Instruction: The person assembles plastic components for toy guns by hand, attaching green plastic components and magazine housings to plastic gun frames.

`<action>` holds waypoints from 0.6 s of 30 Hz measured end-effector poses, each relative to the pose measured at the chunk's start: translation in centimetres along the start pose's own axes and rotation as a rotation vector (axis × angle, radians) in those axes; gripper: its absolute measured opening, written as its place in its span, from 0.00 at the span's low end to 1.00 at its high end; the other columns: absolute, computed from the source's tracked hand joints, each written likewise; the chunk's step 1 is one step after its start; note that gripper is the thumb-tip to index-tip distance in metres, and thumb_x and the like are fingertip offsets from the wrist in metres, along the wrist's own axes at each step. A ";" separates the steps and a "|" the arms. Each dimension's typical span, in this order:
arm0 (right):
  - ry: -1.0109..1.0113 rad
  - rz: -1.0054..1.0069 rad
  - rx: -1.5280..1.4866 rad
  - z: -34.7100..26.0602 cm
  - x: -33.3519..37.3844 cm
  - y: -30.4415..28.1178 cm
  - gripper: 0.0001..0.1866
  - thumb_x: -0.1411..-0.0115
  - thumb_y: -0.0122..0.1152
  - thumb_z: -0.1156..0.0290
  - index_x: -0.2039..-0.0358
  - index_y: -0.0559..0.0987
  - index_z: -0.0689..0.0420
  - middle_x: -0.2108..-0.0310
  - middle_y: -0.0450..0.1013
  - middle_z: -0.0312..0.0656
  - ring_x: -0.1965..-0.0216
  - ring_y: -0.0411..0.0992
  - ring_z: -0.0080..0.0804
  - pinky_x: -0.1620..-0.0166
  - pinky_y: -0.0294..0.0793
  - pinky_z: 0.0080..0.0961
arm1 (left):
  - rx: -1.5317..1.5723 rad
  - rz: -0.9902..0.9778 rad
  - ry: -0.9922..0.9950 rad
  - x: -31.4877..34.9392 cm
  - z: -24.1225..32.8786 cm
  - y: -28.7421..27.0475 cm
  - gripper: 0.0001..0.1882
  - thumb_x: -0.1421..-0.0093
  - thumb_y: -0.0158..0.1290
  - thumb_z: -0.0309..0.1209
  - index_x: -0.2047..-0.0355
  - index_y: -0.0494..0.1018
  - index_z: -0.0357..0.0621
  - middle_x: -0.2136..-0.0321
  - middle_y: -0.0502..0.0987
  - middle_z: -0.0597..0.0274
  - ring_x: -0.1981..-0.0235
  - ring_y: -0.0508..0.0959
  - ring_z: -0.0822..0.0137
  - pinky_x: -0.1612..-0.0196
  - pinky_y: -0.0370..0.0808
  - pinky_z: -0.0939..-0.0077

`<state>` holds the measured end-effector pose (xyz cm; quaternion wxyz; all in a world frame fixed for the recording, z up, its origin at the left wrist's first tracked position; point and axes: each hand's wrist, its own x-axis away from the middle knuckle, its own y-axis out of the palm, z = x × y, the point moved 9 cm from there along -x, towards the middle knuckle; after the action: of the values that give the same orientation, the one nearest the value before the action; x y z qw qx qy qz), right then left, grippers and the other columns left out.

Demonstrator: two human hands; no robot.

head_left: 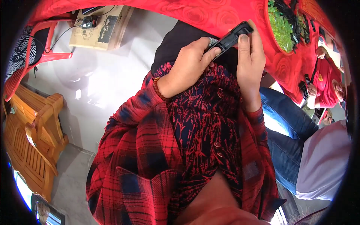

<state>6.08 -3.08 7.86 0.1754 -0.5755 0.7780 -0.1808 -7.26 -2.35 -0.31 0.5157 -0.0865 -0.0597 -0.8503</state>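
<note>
A long, hollow black plastic piece is held slantwise above my lap, beside the table's edge. My left hand is closed round its lower end, with the thumb on the open side. A small greyish thing shows by the left fingers; its kind I cannot make out. At the upper end my right hand grips the piece, its thumb lying on the hollow side and its fingers behind, mostly hidden.
A red rose-patterned tablecloth covers the table ahead. On it, an orange-rimmed tray holds green and black pieces. A cardboard box, a red chair and wooden furniture stand left. A person in jeans sits close right.
</note>
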 end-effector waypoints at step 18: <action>-0.190 0.125 0.166 -0.4 1.3 -0.9 0.19 0.29 0.46 0.73 0.40 0.65 0.66 0.62 0.68 0.38 0.64 0.65 0.21 0.59 0.68 0.18 | 0.329 -0.061 -0.165 0.2 -0.9 2.6 0.10 0.32 0.51 0.34 0.65 0.73 0.39 0.74 0.78 0.66 0.78 0.74 0.79 0.73 0.72 0.84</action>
<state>6.25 -4.53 8.52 0.3061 -0.5239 0.7747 -0.1781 -5.13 -3.85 -1.12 0.4903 -0.0688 -0.2426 -0.8343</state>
